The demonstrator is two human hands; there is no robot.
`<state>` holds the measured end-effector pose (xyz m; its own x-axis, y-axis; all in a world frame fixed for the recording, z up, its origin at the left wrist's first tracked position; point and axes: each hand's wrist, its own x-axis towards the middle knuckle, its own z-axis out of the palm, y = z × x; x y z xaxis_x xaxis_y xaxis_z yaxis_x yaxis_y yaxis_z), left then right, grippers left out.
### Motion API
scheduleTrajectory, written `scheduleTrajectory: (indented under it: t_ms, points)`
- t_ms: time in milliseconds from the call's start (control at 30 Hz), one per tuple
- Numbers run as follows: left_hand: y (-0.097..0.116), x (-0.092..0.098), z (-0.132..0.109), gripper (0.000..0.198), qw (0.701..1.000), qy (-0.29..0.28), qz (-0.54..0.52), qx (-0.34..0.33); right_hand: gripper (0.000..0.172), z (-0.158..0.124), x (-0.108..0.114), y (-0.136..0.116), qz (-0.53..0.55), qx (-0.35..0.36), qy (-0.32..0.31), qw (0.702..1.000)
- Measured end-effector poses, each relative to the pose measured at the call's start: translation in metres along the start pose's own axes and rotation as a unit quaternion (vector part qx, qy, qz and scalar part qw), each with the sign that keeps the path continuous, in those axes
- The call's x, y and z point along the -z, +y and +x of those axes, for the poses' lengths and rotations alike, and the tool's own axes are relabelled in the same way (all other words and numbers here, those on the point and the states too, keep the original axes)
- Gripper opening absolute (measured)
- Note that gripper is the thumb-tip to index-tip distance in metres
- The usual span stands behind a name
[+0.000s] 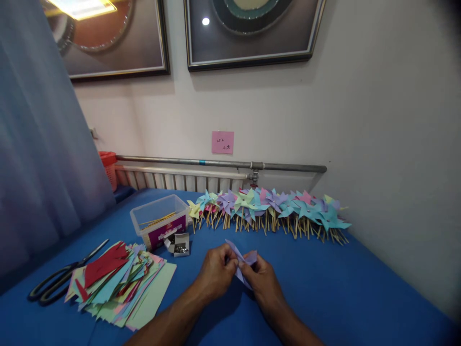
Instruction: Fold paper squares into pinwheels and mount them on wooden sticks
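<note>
A purple paper pinwheel (234,247) with folded blades is held between my two hands, just above the blue cloth (309,274). My left hand (218,270) pinches it near the middle with thumb and forefinger. On its other side my right hand (264,281) grips a blade, fingers curled behind the paper. Whether a pin or stick is in the fingers, I cannot tell. Left of my hands stands a small open box (181,245) of shiny metal pins. Behind it is a clear plastic tub (158,211) with thin wooden sticks (158,220).
A pile of coloured paper (151,293) lies at the left, with black-handled scissors (61,278) beside it. Many finished pinwheels (266,204) on sticks lie in a row along the back. A metal pipe (223,164) and radiator (180,180) line the wall.
</note>
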<state>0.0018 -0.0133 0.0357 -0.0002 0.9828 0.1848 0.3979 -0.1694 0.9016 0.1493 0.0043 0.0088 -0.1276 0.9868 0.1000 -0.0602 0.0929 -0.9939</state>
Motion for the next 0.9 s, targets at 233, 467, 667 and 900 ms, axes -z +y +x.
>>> scheduleTrajectory:
  t_ms: [233,467,667,900]
  points:
    - [0.0,-0.002,0.001,0.008,1.0,0.014,0.001,-0.003,0.039,0.001,0.002,-0.002,0.024,-0.008,-0.004,1.0]
    - [-0.005,-0.004,0.002,0.008,1.0,0.01,-0.009,-0.015,0.042,0.01,0.003,0.014,0.063,-0.031,0.0,0.998]
    - [0.004,0.001,-0.001,0.01,0.999,0.027,-0.023,-0.023,0.045,0.012,0.004,0.017,0.098,-0.046,0.015,0.994]
    - [-0.001,0.0,0.011,0.02,0.978,0.073,-0.168,0.105,0.047,0.012,0.004,0.017,0.137,-0.054,0.017,0.989]
